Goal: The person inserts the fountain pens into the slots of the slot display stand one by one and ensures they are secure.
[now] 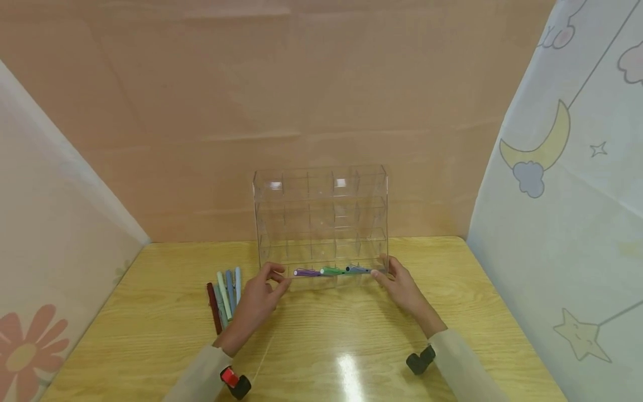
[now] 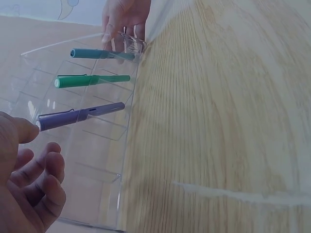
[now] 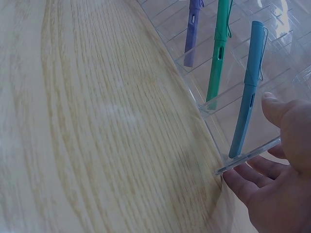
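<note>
A clear plastic pen rack with rows of compartments stands upright at the back of the table. Three pens lie in its lowest row: purple, green and teal-blue. My left hand is at the rack's lower left, fingers loosely bent; one fingertip is close to the purple pen's cap end, contact uncertain. On the other side, my right hand grips the lower right corner of the rack, its thumb in front and the other fingers around the side wall.
Several capped pens, among them a dark red pen and a pale green pen, lie left of the rack on the wooden table. An orange-brown backdrop stands behind, with printed sheets at both sides.
</note>
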The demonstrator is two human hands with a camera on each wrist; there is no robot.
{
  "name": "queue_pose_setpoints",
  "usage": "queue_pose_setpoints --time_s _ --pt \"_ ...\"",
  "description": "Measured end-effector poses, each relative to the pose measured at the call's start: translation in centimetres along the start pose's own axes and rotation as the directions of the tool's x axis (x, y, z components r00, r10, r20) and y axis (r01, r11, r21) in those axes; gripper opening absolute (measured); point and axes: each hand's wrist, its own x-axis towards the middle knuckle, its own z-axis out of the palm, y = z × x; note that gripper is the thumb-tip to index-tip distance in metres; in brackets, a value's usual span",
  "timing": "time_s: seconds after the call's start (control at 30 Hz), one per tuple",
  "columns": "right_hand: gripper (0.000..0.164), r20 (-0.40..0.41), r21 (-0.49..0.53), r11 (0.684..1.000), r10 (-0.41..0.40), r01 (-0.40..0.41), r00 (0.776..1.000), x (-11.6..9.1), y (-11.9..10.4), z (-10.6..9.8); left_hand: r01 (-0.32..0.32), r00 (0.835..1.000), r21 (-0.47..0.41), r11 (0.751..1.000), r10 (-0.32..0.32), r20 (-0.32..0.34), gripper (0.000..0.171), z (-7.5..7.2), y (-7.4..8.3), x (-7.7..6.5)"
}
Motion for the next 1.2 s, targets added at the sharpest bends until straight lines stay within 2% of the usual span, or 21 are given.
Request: queue_pose_setpoints --time_s 0.27,0.53,0.97,1.2 --pt "0.074 0.000 0.012 1.000 0.018 -0.018 1.000 0.1 0.2 0.1 0.021 0.999 0.038 0.999 -0.020 -0.031 0.030 -1.2 -0.7 -0.7" --pt "0.074 0.005 0.009 1.000 0.018 -0.018 1.000 0.0 0.1 0.1 0.053 0.998 0.038 0.998 -0.052 -0.048 0.030 -2.8 -1.6 -1.5" --pt "0.074 0.006 0.021 1.000 0.004 -0.004 1.000 0.0 0.3 0.0 0.095 0.994 0.071 0.993 -0.091 -0.057 0.042 -5.5 -4.5 -2.3" --pt "0.073 0.003 0.028 1.000 -0.004 0.004 1.000 0.2 0.3 -0.1 0.148 0.986 0.092 0.985 -0.140 -0.087 0.039 -7.1 -5.7 -2.6"
